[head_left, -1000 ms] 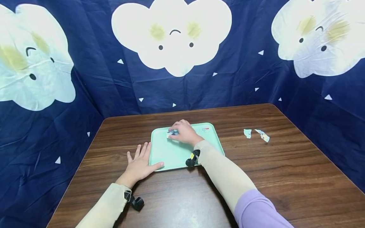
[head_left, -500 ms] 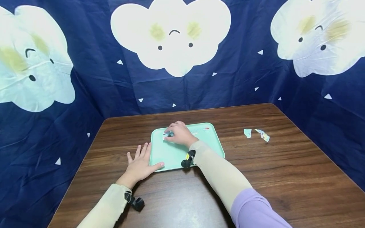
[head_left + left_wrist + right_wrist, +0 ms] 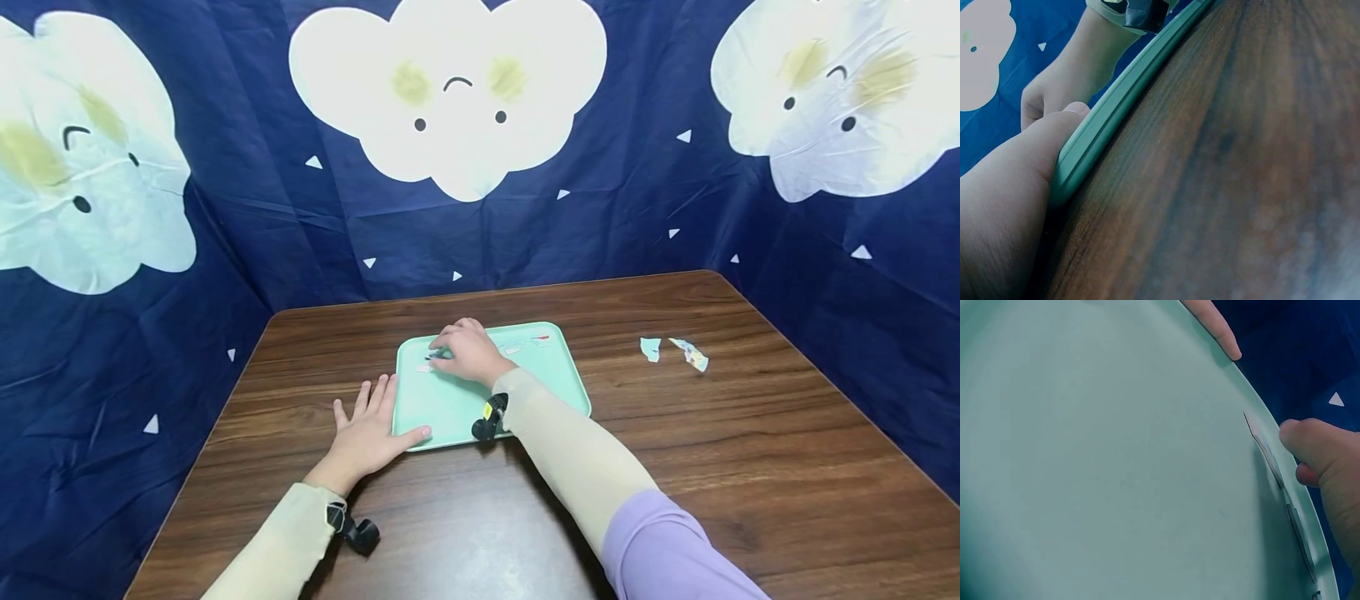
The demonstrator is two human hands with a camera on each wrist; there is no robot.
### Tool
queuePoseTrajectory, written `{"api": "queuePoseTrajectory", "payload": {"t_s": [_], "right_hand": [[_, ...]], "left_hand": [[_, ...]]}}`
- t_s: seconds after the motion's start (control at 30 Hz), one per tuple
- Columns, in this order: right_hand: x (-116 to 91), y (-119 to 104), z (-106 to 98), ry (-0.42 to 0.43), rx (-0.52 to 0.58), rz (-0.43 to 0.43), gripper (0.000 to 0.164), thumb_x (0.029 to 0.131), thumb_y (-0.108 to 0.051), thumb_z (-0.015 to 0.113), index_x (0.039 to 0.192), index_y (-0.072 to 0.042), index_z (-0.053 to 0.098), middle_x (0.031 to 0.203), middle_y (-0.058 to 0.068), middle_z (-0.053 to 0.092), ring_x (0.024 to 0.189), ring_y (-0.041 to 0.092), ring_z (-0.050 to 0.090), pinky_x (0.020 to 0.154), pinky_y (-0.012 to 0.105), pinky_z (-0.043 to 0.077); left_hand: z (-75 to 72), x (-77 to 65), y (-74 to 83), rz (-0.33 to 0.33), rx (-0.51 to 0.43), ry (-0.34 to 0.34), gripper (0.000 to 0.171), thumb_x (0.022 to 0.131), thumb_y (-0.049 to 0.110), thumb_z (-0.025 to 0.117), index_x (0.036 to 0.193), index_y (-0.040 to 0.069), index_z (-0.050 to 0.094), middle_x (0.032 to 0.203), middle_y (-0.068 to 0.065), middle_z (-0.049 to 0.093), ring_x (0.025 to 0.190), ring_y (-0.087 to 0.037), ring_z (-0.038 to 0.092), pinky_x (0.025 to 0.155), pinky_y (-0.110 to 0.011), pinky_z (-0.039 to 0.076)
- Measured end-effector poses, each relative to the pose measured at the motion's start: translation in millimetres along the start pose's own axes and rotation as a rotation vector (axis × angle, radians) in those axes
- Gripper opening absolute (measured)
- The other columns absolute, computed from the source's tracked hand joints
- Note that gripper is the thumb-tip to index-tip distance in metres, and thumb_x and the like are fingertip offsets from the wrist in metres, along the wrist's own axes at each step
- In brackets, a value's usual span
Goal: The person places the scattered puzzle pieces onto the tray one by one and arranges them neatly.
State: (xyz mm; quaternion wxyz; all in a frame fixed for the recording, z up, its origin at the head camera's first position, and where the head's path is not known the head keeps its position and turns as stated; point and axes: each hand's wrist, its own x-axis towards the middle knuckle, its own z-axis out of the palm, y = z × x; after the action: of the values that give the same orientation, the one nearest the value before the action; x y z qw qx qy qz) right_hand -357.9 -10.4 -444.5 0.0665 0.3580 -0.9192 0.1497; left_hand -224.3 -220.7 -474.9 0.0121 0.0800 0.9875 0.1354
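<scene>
"Paper scrap [image 3: 423,368]: where is it?"
"On the tray [image 3: 461,412] at ten o'clock, just beside my right hand [image 3: 467,352], thumb and forefinger parted"
"And your left?"
"My left hand [image 3: 367,433] spreads its fingers at eight o'clock, thumb on the tray; two torn pieces [image 3: 650,350] lie on the table [image 3: 750,450] toward three o'clock"

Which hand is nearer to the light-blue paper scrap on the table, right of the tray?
Right. The right hand is over the tray, left of the light-blue paper scrap; the left hand is farther, at the tray's left side.
</scene>
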Motion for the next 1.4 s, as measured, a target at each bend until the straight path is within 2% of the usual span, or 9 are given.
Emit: {"api": "queuePoseTrajectory", "payload": {"t_s": [0.27, 0.47, 0.77, 1.13, 1.4], "right_hand": [[3, -7, 2, -0.068, -0.092, 0.051, 0.051, 0.091, -0.057, 0.069, 0.130, -0.025, 0.071, 0.125, -0.005, 0.065, 0.116, 0.020, 0.048, 0.117, 0.045, 0.025], [6, -11, 2, -0.103, -0.097, 0.079, 0.043, 0.093, -0.054, 0.068, 0.127, -0.029, 0.072, 0.125, -0.005, 0.062, 0.119, 0.022, 0.046, 0.121, 0.051, 0.017], [6, -3, 4, -0.118, -0.068, 0.073, 0.037, 0.097, -0.043, 0.064, 0.131, -0.030, 0.069, 0.128, -0.005, 0.060, 0.123, 0.023, 0.042, 0.122, 0.055, 0.011], [4, -4, 1, -0.124, -0.038, 0.099, 0.037, 0.097, -0.041, 0.065, 0.132, -0.029, 0.069, 0.129, -0.004, 0.061, 0.126, 0.024, 0.042, 0.122, 0.055, 0.008], [5, 0, -1, -0.124, -0.017, 0.079, 0.042, 0.096, -0.043, 0.066, 0.135, -0.028, 0.067, 0.129, -0.003, 0.062, 0.128, 0.025, 0.042, 0.122, 0.056, 0.007]], "left_hand": [[0.3, 0.5, 0.0, -0.003, 0.009, -0.003, 0.123, 0.081, 0.091, 0.039, 0.163, 0.006, 0.008, 0.169, -0.018, 0.008, 0.154, -0.044, 0.001, 0.107, -0.079, -0.010], [0.5, -0.2, 0.5, -0.005, 0.006, -0.011, 0.122, 0.081, 0.091, 0.040, 0.163, 0.006, 0.007, 0.169, -0.018, 0.008, 0.154, -0.043, 0.000, 0.108, -0.078, -0.010], [2.2, 0.9, -0.9, -0.006, 0.008, -0.007, 0.124, 0.080, 0.092, 0.039, 0.163, 0.007, 0.007, 0.169, -0.018, 0.008, 0.154, -0.043, 0.000, 0.108, -0.078, -0.011], [3.1, 1.7, -1.3, -0.010, 0.007, -0.011, 0.123, 0.080, 0.092, 0.040, 0.163, 0.007, 0.006, 0.169, -0.018, 0.007, 0.154, -0.043, 0.000, 0.107, -0.078, -0.011], [1.8, 1.2, -0.5, -0.011, 0.010, -0.013, 0.123, 0.081, 0.091, 0.040, 0.163, 0.007, 0.006, 0.169, -0.017, 0.007, 0.154, -0.043, 0.000, 0.108, -0.078, -0.011]]}}
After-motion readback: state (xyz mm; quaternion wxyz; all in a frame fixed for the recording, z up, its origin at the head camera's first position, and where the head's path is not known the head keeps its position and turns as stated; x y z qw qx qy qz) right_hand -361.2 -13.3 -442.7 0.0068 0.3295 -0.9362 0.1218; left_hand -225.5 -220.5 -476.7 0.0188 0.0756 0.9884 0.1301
